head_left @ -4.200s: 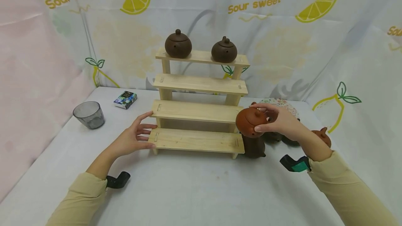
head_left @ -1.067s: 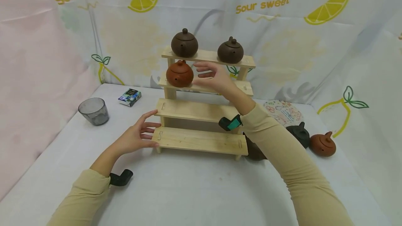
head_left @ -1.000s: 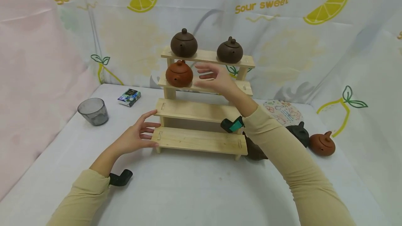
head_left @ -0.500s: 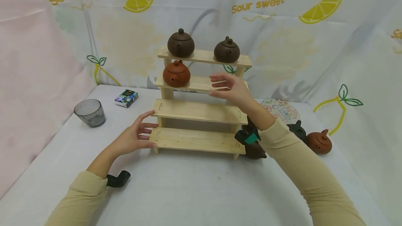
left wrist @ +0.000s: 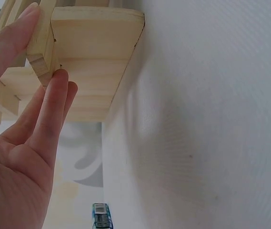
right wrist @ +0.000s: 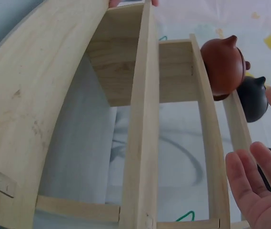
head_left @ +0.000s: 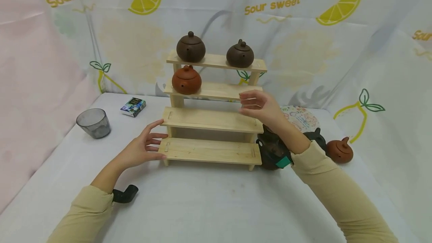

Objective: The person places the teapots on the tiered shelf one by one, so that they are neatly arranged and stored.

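Observation:
A four-tier wooden display stand (head_left: 212, 150) stands on the white table. At its left end my left hand (head_left: 140, 149) holds it, thumb on the lowest board and index finger at the second. The left wrist view shows thumb and fingertips on either side of a board end (left wrist: 42, 52). An orange-brown teapot (head_left: 186, 80) sits at the left of the third tier. Two dark brown teapots, one left (head_left: 191, 48) and one right (head_left: 240, 54), stand on the top tier. My right hand (head_left: 263, 108), fingers loosely bent and holding nothing, hovers before the stand's right side.
Right of the stand are dark teapots (head_left: 270, 151), partly hidden by my right wrist, a black one (head_left: 316, 138) and an orange-brown one (head_left: 339, 150). A floral-patterned round item (head_left: 302, 118) lies behind them. At left are a grey glass (head_left: 94, 123) and a small box (head_left: 133, 107).
My right hand carried the orange-brown teapot from the right onto the third tier and let go. It has since drawn back rightward and down. My left hand has stayed at the stand.

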The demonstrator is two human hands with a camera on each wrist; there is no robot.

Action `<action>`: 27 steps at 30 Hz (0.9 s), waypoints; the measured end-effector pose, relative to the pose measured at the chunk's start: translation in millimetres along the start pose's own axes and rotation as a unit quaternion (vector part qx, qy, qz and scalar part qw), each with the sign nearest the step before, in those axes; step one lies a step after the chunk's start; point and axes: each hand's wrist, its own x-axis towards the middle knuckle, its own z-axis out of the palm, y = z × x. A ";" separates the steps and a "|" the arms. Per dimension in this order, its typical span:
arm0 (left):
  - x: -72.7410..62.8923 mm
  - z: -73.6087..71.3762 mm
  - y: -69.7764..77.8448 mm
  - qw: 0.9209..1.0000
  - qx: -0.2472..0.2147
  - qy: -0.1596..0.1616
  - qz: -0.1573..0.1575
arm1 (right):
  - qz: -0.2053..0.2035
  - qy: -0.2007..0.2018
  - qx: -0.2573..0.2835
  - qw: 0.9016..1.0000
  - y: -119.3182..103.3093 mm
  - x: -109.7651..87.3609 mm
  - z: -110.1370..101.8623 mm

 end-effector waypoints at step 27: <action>1.3 1.0 0.8 1.000 -0.001 -0.003 0.002 | 0.086 0.037 -0.060 0.994 42.8 -74.6 -30.1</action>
